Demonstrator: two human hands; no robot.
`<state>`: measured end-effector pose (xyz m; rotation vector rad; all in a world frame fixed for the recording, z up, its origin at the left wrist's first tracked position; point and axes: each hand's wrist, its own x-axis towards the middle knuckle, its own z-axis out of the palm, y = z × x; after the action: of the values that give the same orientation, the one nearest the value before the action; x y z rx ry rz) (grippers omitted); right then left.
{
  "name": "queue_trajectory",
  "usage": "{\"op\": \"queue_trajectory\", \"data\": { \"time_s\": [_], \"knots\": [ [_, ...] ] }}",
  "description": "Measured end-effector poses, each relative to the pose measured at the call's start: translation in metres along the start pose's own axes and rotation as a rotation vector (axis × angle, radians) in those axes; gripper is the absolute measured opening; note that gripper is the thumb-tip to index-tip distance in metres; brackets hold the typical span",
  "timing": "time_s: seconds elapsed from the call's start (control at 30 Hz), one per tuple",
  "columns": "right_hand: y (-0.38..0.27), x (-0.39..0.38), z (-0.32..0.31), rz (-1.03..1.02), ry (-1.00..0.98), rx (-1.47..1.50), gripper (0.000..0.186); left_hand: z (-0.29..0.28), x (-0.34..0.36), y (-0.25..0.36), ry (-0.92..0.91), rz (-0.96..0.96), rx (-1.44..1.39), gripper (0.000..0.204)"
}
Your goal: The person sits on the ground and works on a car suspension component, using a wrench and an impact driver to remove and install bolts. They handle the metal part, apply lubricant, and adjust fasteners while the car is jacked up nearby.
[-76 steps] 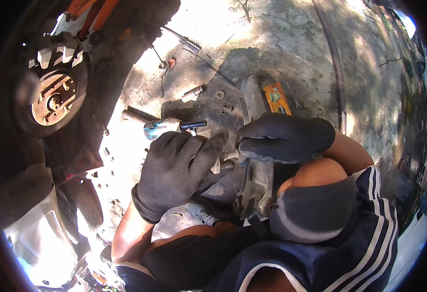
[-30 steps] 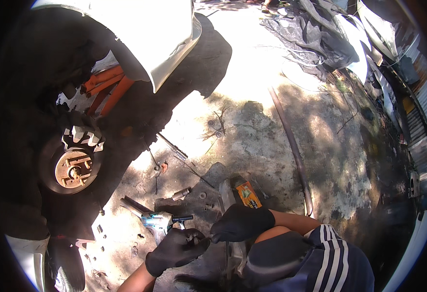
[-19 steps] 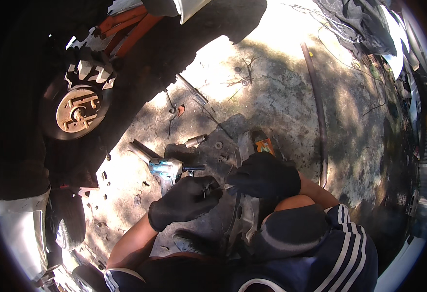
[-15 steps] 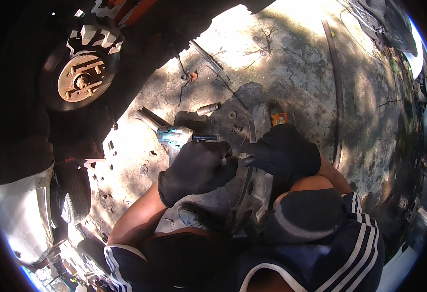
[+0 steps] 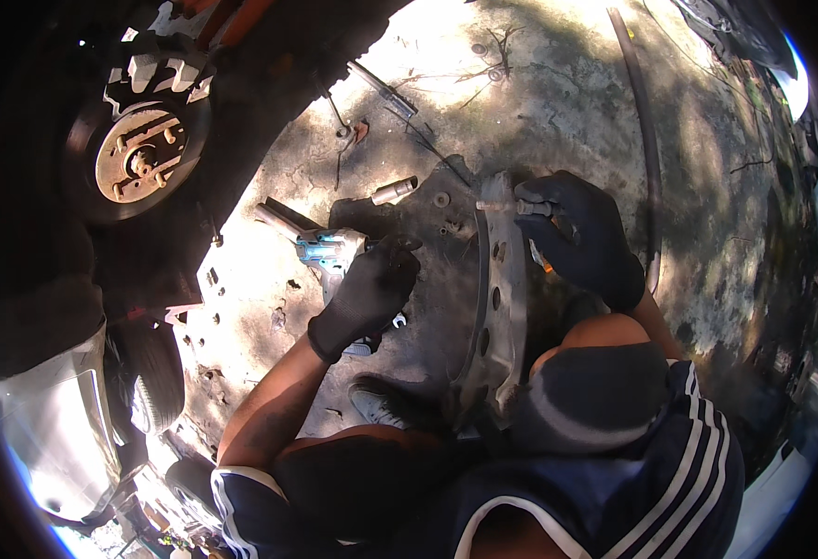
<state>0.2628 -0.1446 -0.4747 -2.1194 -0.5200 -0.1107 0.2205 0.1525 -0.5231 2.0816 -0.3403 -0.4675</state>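
Note:
My left hand (image 5: 370, 291), in a black glove, has its fingers curled beside a blue and grey power tool (image 5: 329, 250). It covers part of the tool, and what lies inside its grip is hidden. Just below it, a shiny open-jawed end (image 5: 399, 320) like a spanner's shows. My right hand (image 5: 584, 233), also gloved, pinches a short bolt-like metal piece (image 5: 532, 207). That piece sits against the far end of a long, holed metal arm (image 5: 511, 298), which lies between my legs.
Beside the arm are a metal socket (image 5: 395, 191), a washer (image 5: 441, 199) and an orange box (image 5: 541, 259), partly hidden. A brake disc (image 5: 138, 166) hangs at upper left. A long dark pipe (image 5: 646, 140) lies on the right. My shoe (image 5: 376, 405) is near the arm's lower end.
My hands have moved apart. The left has gone back left towards the power tool; the right has moved up to the arm's far end, with the bolt-like piece now visible.

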Motion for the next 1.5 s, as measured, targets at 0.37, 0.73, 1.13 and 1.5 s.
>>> {"op": "queue_trajectory", "data": {
  "time_s": [0.37, 0.73, 1.13, 1.5],
  "knots": [
    [-0.001, -0.004, 0.005, 0.061, 0.027, 0.088, 0.028, -0.008, -0.003, -0.017, 0.147, -0.078, -0.545, 0.036],
    [0.010, -0.007, 0.008, 0.126, 0.034, 0.134, 0.029, -0.009, -0.006, -0.013, 0.086, -0.221, -0.408, 0.028],
    [-0.039, 0.056, -0.012, -0.319, -0.330, -0.279, 0.025, -0.057, 0.014, 0.064, 0.027, 0.045, -0.311, 0.049],
    [-0.154, 0.131, -0.045, -0.418, -0.015, -0.076, 0.027, -0.179, 0.027, 0.223, 0.132, 0.077, 0.101, 0.020]
  ]
}}
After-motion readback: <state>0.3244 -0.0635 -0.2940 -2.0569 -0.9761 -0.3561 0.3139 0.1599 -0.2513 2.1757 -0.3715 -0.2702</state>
